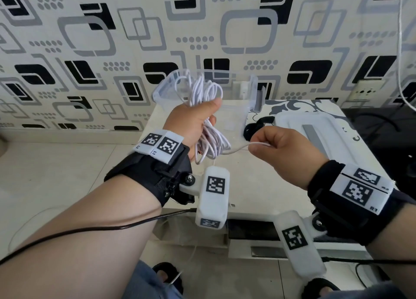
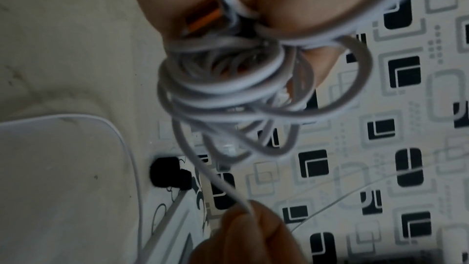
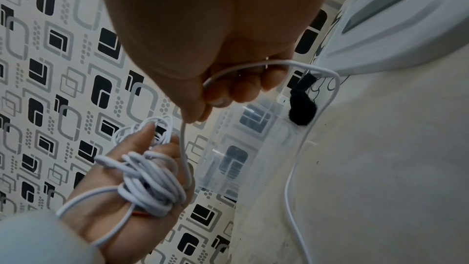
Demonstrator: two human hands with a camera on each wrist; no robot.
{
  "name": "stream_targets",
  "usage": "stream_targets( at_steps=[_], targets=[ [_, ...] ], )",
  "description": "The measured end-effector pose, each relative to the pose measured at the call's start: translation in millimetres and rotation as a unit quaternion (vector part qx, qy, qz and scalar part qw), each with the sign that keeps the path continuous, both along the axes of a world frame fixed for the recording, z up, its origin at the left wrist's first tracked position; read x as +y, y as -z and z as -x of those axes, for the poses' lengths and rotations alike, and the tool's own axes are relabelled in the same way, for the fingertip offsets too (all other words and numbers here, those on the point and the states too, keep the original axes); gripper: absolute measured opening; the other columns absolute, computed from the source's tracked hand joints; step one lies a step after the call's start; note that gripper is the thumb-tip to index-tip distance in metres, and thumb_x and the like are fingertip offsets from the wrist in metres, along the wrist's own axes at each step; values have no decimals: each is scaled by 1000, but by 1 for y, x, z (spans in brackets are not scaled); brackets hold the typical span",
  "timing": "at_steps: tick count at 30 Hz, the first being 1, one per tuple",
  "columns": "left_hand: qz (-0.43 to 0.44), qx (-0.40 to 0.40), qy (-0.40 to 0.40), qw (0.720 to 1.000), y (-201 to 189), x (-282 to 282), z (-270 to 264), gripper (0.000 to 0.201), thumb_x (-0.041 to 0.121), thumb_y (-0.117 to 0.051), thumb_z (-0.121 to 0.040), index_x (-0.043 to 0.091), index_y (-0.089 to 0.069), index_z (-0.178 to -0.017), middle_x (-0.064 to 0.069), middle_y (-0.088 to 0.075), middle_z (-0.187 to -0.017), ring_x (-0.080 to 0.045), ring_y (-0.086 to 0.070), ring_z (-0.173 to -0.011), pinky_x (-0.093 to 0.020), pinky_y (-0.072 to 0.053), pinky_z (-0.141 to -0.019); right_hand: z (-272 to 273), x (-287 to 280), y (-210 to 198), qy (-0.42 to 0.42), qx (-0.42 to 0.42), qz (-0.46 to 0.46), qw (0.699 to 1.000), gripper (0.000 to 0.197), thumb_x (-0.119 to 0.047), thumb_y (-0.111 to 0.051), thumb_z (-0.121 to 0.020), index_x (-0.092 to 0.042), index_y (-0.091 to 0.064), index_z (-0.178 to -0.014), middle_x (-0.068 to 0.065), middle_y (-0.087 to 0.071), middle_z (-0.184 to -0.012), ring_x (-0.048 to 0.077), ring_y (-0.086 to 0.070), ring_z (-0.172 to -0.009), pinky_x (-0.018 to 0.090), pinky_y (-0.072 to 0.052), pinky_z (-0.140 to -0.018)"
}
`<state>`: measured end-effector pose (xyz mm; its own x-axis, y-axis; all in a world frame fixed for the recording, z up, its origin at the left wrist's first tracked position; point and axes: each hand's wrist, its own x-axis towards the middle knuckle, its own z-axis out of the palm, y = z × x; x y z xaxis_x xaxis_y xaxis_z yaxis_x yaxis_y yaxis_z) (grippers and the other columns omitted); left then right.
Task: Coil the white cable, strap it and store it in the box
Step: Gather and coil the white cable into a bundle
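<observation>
My left hand (image 1: pixel 202 116) is raised over the table and grips a loose coil of white cable (image 1: pixel 207 91), thumb across the loops. The coil (image 3: pixel 149 184) lies in the palm with an orange connector (image 2: pixel 203 19) tucked beside it. To its right, my right hand (image 1: pixel 256 143) pinches a single strand leading out of the coil (image 2: pixel 228 87). The cable's free tail (image 1: pixel 193 249) hangs toward the floor. Behind the hands the clear plastic box (image 1: pixel 253 89) stands open on the table. A black strap (image 1: pixel 253 128) lies beside it on the right.
The box's pale lid (image 1: pixel 315 127) with a grey handle lies on the right of the white table (image 1: pixel 258 186). A patterned wall stands close behind, with a socket (image 1: pixel 364 91) at the right. Tiled floor lies left of the table; my sandalled feet are below.
</observation>
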<state>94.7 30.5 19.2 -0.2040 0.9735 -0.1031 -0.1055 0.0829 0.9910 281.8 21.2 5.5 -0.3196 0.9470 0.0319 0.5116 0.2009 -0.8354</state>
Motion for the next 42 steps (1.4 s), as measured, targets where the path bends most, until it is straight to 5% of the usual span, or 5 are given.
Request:
stream_targets(
  at_steps=[6,16,21,28,42],
  targets=[
    [15,81,73,994,7,-3,-7,35,43,-79,-49,19,-54,-48,-5,-49,-53,-21,-44,-43,-29,-40,-54,4,-3,-5,4,23,-35,999,16,-21,-63,-85,-22,-58,-69,-8,-53,-61,-1,-45,-48,7,-35,-45],
    [39,-12,181,983,7,-14,-26,26,21,-81,-62,7,-69,-80,-13,-66,-71,-26,-65,-62,-32,-55,-63,6,-5,-6,23,69,-49,996,22,-26,-73,-75,-7,-62,-77,-1,-54,-63,4,-41,-51,10,-36,-47],
    [52,-14,179,982,8,-17,-31,39,9,-76,-61,-1,-69,-99,-28,-68,-104,-40,-66,-99,-44,-52,-94,5,-5,-1,36,75,-39,996,25,-29,-77,-70,-14,-57,-67,-5,-50,-57,3,-41,-49,12,-36,-46],
    [26,48,128,990,6,-15,-27,16,9,-71,-64,20,-68,-52,0,-59,-51,-16,-57,-50,-30,-48,-62,1,1,2,59,87,-28,994,9,-12,-61,-82,-20,-64,-86,-1,-61,-70,5,-48,-56,10,-39,-50],
    [50,150,176,972,7,-18,-26,18,12,-70,-65,23,-63,-52,0,-55,-51,-19,-53,-48,-26,-45,-54,-4,8,0,134,34,-56,989,15,-20,-60,-87,-20,-57,-72,-6,-50,-60,6,-45,-48,7,-34,-41]
  ],
)
